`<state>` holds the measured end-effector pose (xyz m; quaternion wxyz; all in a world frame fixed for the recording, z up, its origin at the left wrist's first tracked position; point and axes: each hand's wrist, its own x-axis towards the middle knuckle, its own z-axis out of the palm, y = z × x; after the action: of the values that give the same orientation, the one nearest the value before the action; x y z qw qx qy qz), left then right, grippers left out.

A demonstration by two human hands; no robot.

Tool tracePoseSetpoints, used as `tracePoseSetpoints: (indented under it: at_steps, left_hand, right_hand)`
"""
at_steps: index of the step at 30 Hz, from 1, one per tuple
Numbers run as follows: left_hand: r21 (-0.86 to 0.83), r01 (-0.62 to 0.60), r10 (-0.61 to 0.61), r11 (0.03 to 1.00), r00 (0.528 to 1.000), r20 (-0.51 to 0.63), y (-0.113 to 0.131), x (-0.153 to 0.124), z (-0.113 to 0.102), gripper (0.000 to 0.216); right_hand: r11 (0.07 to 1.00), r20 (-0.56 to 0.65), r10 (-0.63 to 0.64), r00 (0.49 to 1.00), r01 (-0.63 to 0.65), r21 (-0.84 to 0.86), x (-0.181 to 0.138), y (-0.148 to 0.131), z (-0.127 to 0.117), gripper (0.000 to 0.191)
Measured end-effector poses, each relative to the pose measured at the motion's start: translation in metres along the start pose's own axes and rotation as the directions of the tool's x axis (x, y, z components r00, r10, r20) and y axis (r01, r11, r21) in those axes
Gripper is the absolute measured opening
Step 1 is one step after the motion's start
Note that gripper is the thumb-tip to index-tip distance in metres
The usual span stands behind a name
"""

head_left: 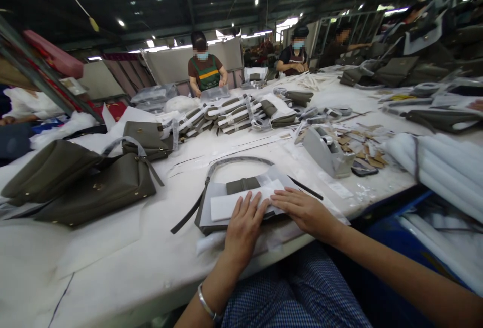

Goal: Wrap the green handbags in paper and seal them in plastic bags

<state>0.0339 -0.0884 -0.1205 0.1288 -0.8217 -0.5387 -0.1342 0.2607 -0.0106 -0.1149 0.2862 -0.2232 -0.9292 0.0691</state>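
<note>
A grey-green handbag (241, 186) lies flat at the near edge of the white table (113, 267), partly covered by white wrapping paper (230, 206). Its strap (234, 162) loops away from me. My left hand (245, 225) lies flat on the paper with fingers stretched out. My right hand (300, 210) rests beside it on the paper's right part, fingers extended and flat. Neither hand holds anything.
Olive handbags (94, 187) lie at the left. A grey tape dispenser (328, 152) and paper scraps sit to the right, with white foam rolls (441, 167) beyond. Wrapped bags (234, 114) are stacked mid-table. Other people work at the far side.
</note>
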Motion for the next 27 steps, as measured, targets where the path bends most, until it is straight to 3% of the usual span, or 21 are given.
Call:
tracePoseSetpoints:
  at_steps: [6,12,17,21,27]
  left_hand:
    - [0.034,0.003,-0.006,0.999,0.996,0.091,0.004,0.004,-0.005,0.067]
    - [0.138,-0.097,0.079,0.986,0.988,0.134,0.008,0.013,-0.017,0.067]
    - [-0.016,-0.219,0.218,0.976,0.956,0.197,0.003,0.018,-0.024,0.072]
    - [-0.084,-0.182,0.196,0.980,0.959,0.207,0.000,0.014,-0.021,0.077]
    - [-0.110,-0.159,0.177,0.981,0.967,0.181,0.002,0.011,-0.019,0.073]
  right_hand:
    - [0.998,-0.082,-0.048,0.995,0.046,-0.032,-0.011,0.002,0.013,0.042]
    - [0.996,-0.147,-0.077,0.986,0.070,-0.050,-0.016,0.004,0.019,0.039]
    - [0.993,-0.209,-0.109,0.972,0.099,-0.057,-0.014,0.006,0.025,0.036]
    - [0.992,-0.228,-0.122,0.966,0.113,-0.052,-0.020,-0.001,0.020,0.040]
    - [0.994,-0.269,-0.108,0.957,0.102,-0.037,-0.059,-0.034,0.012,0.038]
